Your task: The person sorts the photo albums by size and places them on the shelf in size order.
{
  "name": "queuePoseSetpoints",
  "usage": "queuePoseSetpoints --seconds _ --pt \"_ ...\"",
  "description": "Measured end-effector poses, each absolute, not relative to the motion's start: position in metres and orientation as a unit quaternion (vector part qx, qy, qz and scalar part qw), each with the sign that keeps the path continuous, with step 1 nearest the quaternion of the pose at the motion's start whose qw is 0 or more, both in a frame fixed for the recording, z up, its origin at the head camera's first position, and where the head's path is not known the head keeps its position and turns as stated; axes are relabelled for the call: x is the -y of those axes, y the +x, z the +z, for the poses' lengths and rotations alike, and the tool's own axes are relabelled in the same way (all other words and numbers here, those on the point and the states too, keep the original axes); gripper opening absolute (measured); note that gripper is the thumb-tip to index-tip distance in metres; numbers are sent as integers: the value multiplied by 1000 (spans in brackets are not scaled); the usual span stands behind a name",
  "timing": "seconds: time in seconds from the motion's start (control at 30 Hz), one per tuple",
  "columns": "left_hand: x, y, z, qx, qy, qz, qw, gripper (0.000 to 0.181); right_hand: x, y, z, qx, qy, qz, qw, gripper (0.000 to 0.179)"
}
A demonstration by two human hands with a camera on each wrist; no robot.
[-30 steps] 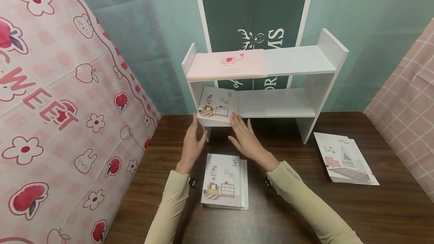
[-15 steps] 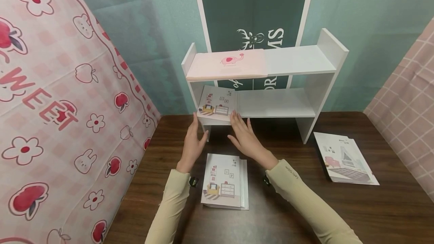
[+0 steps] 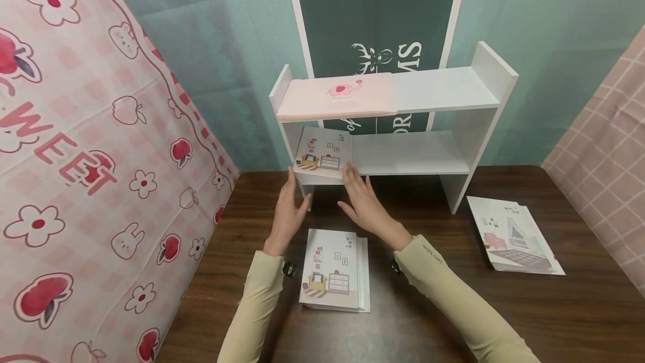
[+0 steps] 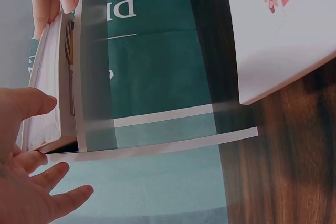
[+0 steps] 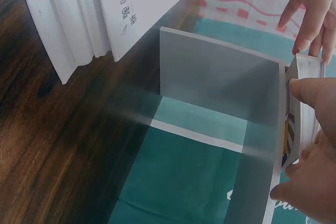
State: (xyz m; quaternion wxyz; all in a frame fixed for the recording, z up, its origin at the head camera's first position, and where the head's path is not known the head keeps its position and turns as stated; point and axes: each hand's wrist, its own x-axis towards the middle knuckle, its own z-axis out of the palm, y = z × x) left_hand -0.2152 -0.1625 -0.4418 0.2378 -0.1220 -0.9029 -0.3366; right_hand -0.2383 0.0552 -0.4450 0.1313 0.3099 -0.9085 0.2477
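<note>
A thick white book [image 3: 322, 153] with a drawn yellow armchair and chest of drawers on its cover lies at the left end of the middle shelf [image 3: 410, 153]. My left hand [image 3: 287, 214] is at its front left corner, fingers spread and mostly straight; in the left wrist view the thumb is by the front edge of the book [image 4: 50, 87]. From the other side, my right hand [image 3: 365, 200] has its fingertips at the front right corner. The right wrist view shows the right thumb [image 5: 304, 90] against the front edge of the book.
Below the hands, a pile of books [image 3: 330, 268] with the same cover rests on the brown table [image 3: 418, 318]. More books [image 3: 516, 237] with a pink armchair picture lie at the right. A pink elephant item [image 3: 337, 94] covers the left of the top shelf [image 3: 443, 89].
The book on the middle shelf has shifted slightly back, away from the shelf's front edge. Both hands stay at its front corners with hardly any movement.
</note>
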Motion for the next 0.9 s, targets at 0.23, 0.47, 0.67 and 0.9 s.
queuePoseSetpoints --seconds 0.23,0.47,0.67,0.9 --pt "162 -217 -440 902 -125 -336 239 82 -53 -240 -444 911 304 247 129 85" --pt "161 -217 -438 904 -121 -340 229 83 -52 -239 -444 914 299 243 131 87" --pt "161 -217 -438 902 -128 -341 233 83 -50 -239 -445 917 294 234 138 86" --pt "161 -217 -437 907 -124 -333 226 86 -48 -238 -447 913 292 237 158 84"
